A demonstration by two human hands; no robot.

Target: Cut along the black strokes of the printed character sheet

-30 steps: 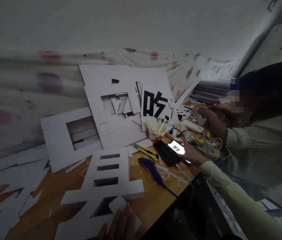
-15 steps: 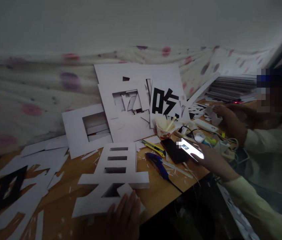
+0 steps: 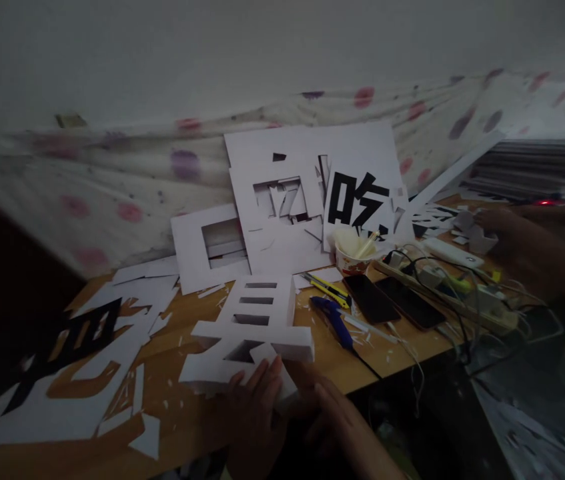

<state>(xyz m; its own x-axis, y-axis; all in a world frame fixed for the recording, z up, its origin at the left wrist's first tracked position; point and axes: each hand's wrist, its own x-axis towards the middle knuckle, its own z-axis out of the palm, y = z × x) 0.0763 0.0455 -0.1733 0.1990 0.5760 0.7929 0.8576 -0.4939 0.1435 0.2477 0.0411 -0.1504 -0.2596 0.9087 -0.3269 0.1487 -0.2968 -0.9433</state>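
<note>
A white foam-board character with cut-out slots (image 3: pixel 249 340) lies at the table's front edge. My left hand (image 3: pixel 257 407) rests with its fingers on the near end of this piece. Close by on the right, my right hand (image 3: pixel 335 413) has its fingers stretched out beside the piece's lower right corner, and nothing shows in it. A blue glue gun (image 3: pixel 335 323) and a yellow cutter knife (image 3: pixel 329 291) lie to the right of the white piece.
Cut-out boards (image 3: pixel 282 233) lean at the back. A paper cup (image 3: pixel 353 257), two dark phones (image 3: pixel 371 299) and a power strip (image 3: pixel 482 307) with cables stand right of centre. Another person's hands (image 3: pixel 527 240) are at the right; black and white scraps (image 3: pixel 77 387) lie left.
The view has swung left. My right hand has come into view beside the piece. The other person's hand has left the lit phone, which now lies dark on the table.
</note>
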